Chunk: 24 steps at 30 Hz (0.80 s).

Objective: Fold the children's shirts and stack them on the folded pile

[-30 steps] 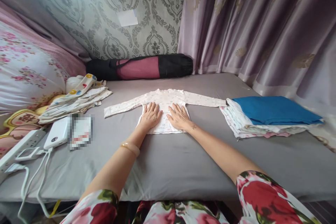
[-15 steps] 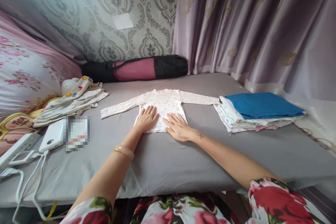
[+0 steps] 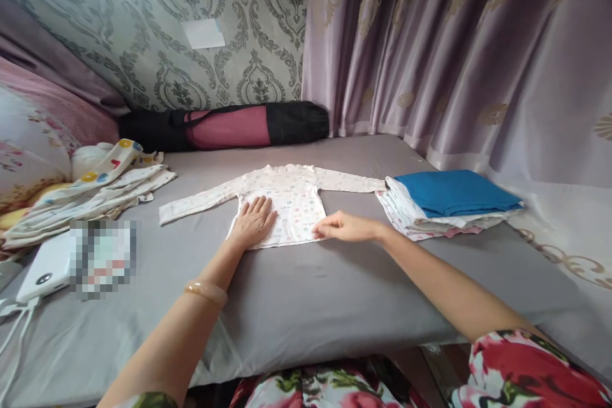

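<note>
A small white long-sleeved shirt (image 3: 289, 207) with a fine print lies spread out on the grey sheet, collar away from me and both sleeves stretched sideways. My left hand (image 3: 254, 222) rests flat on the lower left of its body, fingers extended. At the lower right corner of the hem, my right hand (image 3: 342, 227) is closed in a pinch on the shirt's edge. The end of the right sleeve reaches a pile of folded clothes (image 3: 406, 210), topped by a folded blue cloth (image 3: 456, 192).
Loose light-coloured clothes (image 3: 109, 185) lie at the left, near a white power bank (image 3: 50, 268) with cables and a pixelated item (image 3: 108, 258). A black and pink rolled bag (image 3: 227, 126) lies along the wall. Purple curtains (image 3: 406, 44) hang at the back right.
My right hand has gone from lying flat on the shirt to pinching its lower right hem corner. My left hand stays flat on the shirt. The view has shifted a little to the right.
</note>
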{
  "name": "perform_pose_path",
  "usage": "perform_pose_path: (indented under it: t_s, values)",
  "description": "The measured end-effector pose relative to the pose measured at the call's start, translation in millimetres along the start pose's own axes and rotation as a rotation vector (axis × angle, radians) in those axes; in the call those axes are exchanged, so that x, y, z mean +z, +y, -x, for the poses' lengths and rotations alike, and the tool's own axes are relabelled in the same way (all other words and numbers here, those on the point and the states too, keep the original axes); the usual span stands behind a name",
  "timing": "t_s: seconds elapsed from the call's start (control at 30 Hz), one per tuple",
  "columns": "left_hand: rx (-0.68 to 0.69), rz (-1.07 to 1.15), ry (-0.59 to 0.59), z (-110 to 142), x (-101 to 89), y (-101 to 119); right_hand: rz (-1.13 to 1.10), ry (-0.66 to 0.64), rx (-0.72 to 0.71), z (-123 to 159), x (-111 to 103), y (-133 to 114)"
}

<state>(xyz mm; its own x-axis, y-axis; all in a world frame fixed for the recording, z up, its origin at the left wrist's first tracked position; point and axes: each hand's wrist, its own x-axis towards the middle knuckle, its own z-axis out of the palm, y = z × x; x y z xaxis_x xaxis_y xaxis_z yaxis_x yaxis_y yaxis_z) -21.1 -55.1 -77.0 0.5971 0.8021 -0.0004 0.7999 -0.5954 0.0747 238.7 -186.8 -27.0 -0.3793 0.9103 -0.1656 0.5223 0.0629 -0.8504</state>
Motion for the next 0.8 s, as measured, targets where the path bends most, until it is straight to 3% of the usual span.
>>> perform_pose_path:
  t_s: [0.03, 0.1, 0.2, 0.27, 0.4, 0.57, 0.8]
  values:
    - [0.000, 0.003, 0.003, -0.1, 0.3, -0.1, -0.019, 0.036, 0.043, -2.1, -13.8, 5.7]
    - [0.001, 0.005, 0.013, -0.1, 1.0, -0.4, 0.099, 0.229, 0.147, -5.0, -43.8, 18.8]
    - [0.000, 0.004, 0.019, -0.2, 1.8, -0.9, 0.548, 0.470, 0.397, -4.8, -86.9, 39.9]
    - [0.003, 0.002, 0.018, -0.4, 2.0, -1.3, 0.753, 0.525, 0.596, -3.5, -108.5, 51.9]
    - [0.020, -0.003, 0.045, -1.0, 3.5, -2.4, 0.946, 0.435, 0.796, -6.1, -130.3, 65.3]
    - [0.023, -0.007, 0.082, -1.8, 7.2, -3.9, 0.952, 0.379, 0.907, -17.2, -136.2, 66.9]
    - [0.007, 0.002, 0.044, -1.8, 5.9, -2.5, 0.957, 0.346, 1.015, -20.6, -144.1, 68.2]
